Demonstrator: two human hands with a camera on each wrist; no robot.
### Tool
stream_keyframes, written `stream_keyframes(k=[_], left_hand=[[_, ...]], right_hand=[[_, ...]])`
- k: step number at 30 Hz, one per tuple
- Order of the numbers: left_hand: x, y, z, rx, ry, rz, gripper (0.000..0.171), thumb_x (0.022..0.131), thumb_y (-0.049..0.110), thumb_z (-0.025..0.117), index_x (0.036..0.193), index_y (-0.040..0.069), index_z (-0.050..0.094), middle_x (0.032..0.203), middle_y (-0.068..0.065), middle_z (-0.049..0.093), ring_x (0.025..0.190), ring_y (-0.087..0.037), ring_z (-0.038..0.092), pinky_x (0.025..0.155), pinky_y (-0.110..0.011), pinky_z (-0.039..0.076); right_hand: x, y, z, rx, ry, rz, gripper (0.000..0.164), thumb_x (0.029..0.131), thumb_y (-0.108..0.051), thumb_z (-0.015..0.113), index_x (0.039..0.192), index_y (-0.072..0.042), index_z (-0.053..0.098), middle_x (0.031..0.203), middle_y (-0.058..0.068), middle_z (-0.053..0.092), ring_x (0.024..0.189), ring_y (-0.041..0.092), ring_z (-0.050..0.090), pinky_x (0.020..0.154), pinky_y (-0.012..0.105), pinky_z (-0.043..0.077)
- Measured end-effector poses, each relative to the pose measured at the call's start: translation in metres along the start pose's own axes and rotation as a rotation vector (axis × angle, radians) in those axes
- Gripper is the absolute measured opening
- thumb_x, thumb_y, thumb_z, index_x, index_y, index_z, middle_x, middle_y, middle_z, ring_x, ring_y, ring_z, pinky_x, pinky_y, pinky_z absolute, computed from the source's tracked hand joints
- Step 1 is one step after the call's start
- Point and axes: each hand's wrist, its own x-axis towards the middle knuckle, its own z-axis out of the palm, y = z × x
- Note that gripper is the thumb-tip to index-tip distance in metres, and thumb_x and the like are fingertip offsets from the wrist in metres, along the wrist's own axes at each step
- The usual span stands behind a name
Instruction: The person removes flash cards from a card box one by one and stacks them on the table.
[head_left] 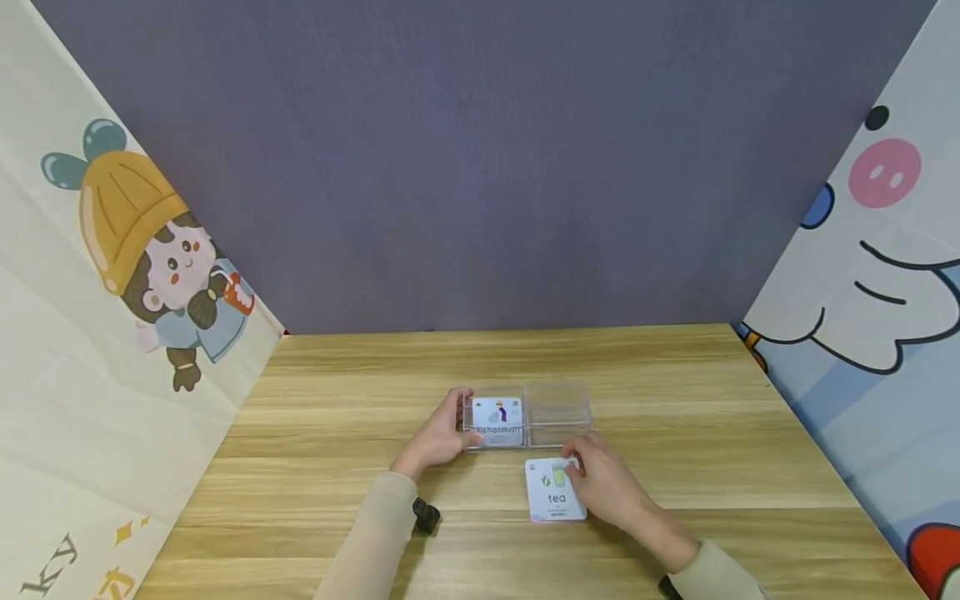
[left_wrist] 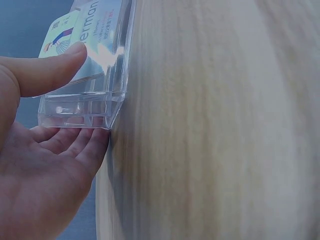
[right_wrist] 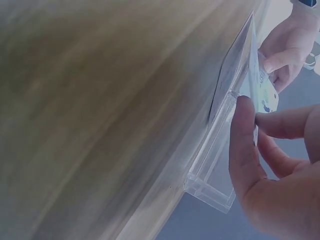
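A clear hinged plastic box (head_left: 561,406) lies unfolded on the table. In its left half is a picture card (head_left: 489,412) with a small figure, its word partly readable as "fisherman". My left hand (head_left: 435,435) grips this half from the left, thumb over the front and fingers behind and under the end wall (left_wrist: 75,119). In front of the right half, my right hand (head_left: 609,485) pinches a white "tea" card (head_left: 551,493) by its upper right edge between thumb and fingers. The right wrist view shows this card (right_wrist: 253,65) tilted up, another card (right_wrist: 231,75) lying beneath it.
The wooden table (head_left: 330,483) reaches back to a grey-purple panel (head_left: 480,183). Cartoon-printed sheets (head_left: 172,450) stand along the left and right sides. Dark bands (head_left: 426,515) sit at both wrists.
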Motion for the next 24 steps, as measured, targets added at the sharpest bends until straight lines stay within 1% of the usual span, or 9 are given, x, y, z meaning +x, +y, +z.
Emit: stream_keyframes(k=[3,10,17,24], left_hand=[[-0.0002,0.0002,0.0,-0.005,-0.002,-0.003,0.083,0.085,0.007,0.078,0.153,0.0,0.031,0.142,-0.023,0.049,0.132,-0.041,0.049,0.114,-0.054,0.038],[-0.0003,-0.0003,0.0008,0.02,0.007,-0.017,0.081,0.086,0.009,0.078,0.152,0.002,0.033,0.145,-0.022,0.048,0.133,-0.04,0.049,0.114,-0.053,0.038],[-0.0007,0.0008,0.0006,0.017,0.006,-0.017,0.081,0.086,0.008,0.078,0.152,0.002,0.032,0.144,-0.022,0.048,0.133,-0.041,0.049,0.114,-0.053,0.038],[-0.0005,0.0003,0.0003,0.008,0.002,-0.015,0.081,0.086,0.007,0.078,0.153,0.001,0.031,0.144,-0.023,0.048,0.133,-0.041,0.049,0.114,-0.053,0.039]], right_hand=[[0.0007,-0.0008,0.0016,-0.017,-0.002,0.006,0.018,0.086,0.004,0.072,0.101,-0.005,0.068,0.092,0.0,0.054,0.074,0.01,0.048,0.062,0.024,0.046],[0.0022,-0.001,0.0048,-0.041,-0.009,0.021,0.015,0.087,0.003,0.071,0.1,-0.004,0.067,0.087,-0.001,0.05,0.07,0.01,0.046,0.058,0.024,0.043],[0.0033,0.0002,0.0071,-0.077,-0.016,0.019,0.015,0.088,0.001,0.071,0.101,-0.004,0.068,0.088,0.0,0.051,0.069,0.01,0.046,0.058,0.024,0.044],[0.0035,-0.0012,0.0066,-0.085,-0.024,0.018,0.015,0.087,0.002,0.071,0.101,-0.002,0.068,0.09,0.001,0.053,0.069,0.01,0.047,0.06,0.025,0.045]])
